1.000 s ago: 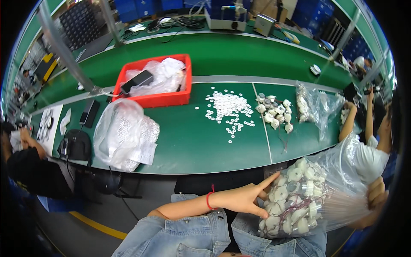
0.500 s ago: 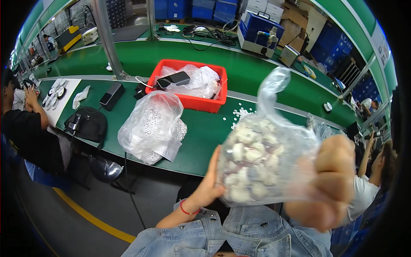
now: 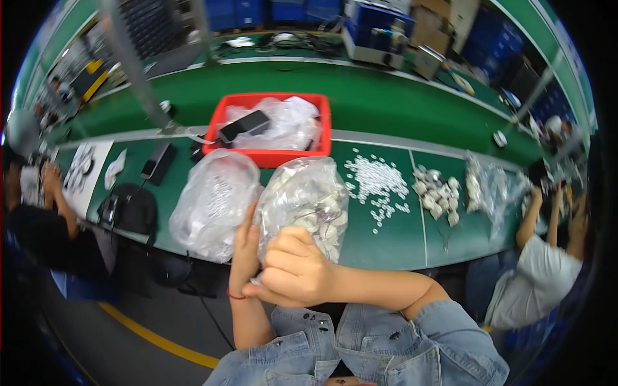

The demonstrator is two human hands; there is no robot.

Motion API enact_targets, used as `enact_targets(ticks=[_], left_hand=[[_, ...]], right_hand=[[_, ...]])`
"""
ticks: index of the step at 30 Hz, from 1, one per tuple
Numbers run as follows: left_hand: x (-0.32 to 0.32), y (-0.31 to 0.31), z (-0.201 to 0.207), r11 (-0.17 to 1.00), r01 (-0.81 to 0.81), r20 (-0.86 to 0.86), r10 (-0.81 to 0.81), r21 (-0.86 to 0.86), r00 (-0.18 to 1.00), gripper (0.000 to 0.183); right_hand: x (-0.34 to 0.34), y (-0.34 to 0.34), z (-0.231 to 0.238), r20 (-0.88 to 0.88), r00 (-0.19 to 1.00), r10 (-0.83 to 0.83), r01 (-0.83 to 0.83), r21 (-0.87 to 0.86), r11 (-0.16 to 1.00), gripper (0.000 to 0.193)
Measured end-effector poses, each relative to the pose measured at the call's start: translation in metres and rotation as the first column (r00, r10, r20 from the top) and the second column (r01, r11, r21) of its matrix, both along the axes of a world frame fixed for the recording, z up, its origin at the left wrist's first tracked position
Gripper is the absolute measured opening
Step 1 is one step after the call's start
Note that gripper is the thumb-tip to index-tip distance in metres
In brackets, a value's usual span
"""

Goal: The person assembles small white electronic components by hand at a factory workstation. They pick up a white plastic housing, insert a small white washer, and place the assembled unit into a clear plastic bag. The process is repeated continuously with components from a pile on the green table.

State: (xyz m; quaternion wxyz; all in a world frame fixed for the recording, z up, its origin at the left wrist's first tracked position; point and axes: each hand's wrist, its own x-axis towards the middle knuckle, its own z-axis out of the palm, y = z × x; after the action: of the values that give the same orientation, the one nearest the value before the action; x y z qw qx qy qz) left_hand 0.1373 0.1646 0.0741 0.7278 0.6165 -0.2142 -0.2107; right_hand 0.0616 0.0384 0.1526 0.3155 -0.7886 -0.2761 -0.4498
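A clear plastic bag (image 3: 309, 193) full of whitish round parts, with some dark thin strands among them, rests at the near edge of the green table in front of me. My right hand (image 3: 293, 267) is closed in a fist on the near end of this bag, and a bit of plastic shows below the fingers. My left hand (image 3: 245, 248), with a red band at its wrist, lies against the bag's left side, fingers stretched out. Just left stands another clear bag (image 3: 215, 206) holding small white rings.
Behind the bags is a red bin (image 3: 267, 156) with plastic wrap and a black device (image 3: 244, 127). Small white rings (image 3: 380, 180) lie scattered to the right, then a cluster of white parts (image 3: 438, 193) and more plastic bags (image 3: 496, 193). Co-workers sit at both sides.
The bag has swung left and down onto the table. My right hand has crossed leftward with it, from the right to the middle. Scattered rings and parts behind it now show.
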Motion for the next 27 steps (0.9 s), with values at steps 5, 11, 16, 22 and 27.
enact_targets(ticks=[5,11,16,22,27], left_hand=[[0.011,-0.005,-0.014,0.996,0.084,0.105,-0.087,0.030,0.991,0.055],[-0.017,-0.027,-0.007,0.996,0.057,0.132,-0.065,0.065,0.989,0.055],[-0.042,-0.032,-0.024,0.968,-0.242,0.328,0.209,0.066,0.921,0.050],[-0.064,-0.029,-0.044,0.827,-0.561,0.761,0.347,0.026,0.548,0.068],[-0.044,-0.028,-0.035,0.798,-0.602,0.760,0.396,-0.006,0.516,0.056]], right_hand=[[-0.037,-0.043,-0.040,-0.080,0.855,-0.513,0.519,0.183,0.835,0.053],[-0.068,-0.054,-0.085,-0.556,0.773,-0.304,0.539,0.324,0.778,0.107],[-0.079,-0.046,-0.125,-0.485,0.833,-0.265,0.507,0.477,0.718,0.100],[-0.075,-0.039,-0.137,-0.433,0.861,-0.265,0.484,0.540,0.689,0.092],[-0.045,-0.038,-0.119,-0.409,0.900,-0.150,0.389,0.601,0.699,0.085]])
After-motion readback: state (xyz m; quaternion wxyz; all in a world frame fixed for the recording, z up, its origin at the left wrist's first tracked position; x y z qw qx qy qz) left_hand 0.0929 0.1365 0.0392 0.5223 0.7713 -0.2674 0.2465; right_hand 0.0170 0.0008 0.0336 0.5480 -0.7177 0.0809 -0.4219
